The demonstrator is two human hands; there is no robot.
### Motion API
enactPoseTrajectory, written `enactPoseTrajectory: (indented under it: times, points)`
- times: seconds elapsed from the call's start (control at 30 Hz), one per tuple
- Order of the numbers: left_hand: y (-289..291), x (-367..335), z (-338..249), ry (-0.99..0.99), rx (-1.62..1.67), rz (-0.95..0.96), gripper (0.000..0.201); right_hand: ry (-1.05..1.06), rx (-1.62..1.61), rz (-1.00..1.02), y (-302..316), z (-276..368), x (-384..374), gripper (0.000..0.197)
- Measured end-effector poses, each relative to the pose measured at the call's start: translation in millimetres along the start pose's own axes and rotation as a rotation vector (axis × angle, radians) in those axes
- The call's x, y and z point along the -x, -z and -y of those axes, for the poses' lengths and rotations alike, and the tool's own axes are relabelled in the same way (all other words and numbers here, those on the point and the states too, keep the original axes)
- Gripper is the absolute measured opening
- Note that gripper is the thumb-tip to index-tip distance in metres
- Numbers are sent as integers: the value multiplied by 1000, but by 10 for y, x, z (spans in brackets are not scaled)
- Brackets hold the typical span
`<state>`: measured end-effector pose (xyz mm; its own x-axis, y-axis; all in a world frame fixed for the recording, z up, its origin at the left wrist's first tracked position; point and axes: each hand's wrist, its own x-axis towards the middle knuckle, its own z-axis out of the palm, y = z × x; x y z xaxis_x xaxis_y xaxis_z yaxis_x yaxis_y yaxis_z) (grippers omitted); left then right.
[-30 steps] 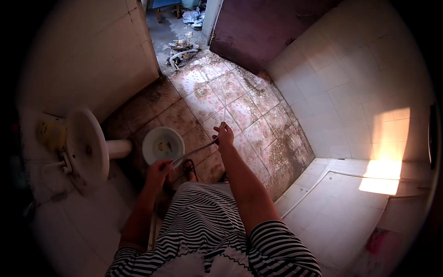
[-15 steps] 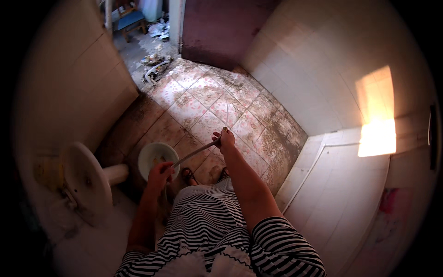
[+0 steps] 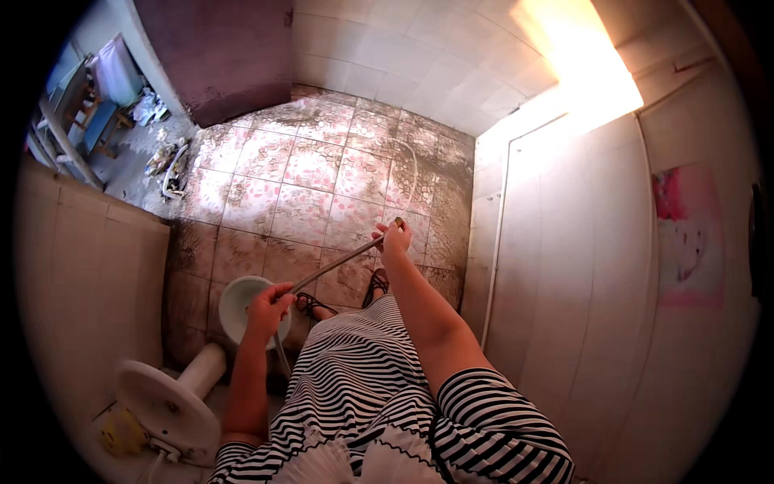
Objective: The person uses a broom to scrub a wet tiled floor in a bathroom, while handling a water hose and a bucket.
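Observation:
A grey hose (image 3: pixel 339 262) stretches between my two hands in front of my body. My right hand (image 3: pixel 394 239) grips it near its end, where a small brass-coloured tip shows by the fingers. Closer to my body, my left hand (image 3: pixel 270 310) is closed round the hose, and the rest of it hangs down beside my striped clothing. A thin stream of water (image 3: pixel 415 165) arcs from the tip toward the dirty tiled floor (image 3: pixel 310 161). Partly behind my left hand stands a pale round bucket (image 3: pixel 236 305); what it holds cannot be made out.
To the left is a white pedestal sink (image 3: pixel 173 407) with a yellow object (image 3: pixel 122 433) by it. A dark red door (image 3: pixel 222 52) stands at the far left, near rubble (image 3: pixel 165 165) and a blue-seated chair (image 3: pixel 101 125). A white tiled wall (image 3: pixel 564 242) bounds the right.
My view has turned to the right, so the door and sink sit differently in it. Both hands keep their hold on the hose, and the water stream points toward the right part of the floor.

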<state>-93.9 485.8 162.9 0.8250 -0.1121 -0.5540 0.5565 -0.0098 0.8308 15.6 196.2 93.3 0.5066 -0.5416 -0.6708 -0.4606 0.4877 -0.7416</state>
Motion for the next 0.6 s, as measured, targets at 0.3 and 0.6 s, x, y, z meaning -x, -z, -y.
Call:
enactPoseTrajectory:
  times: [0.3,0.6]
  points:
    - [-1104,-210,-213,4,13,188,26,-56,-160,-88,1115,397,-633,26]
    - [-2290,-315,-56,17,-57,228,28,-74,-153,-82,2114,751,-1306,23]
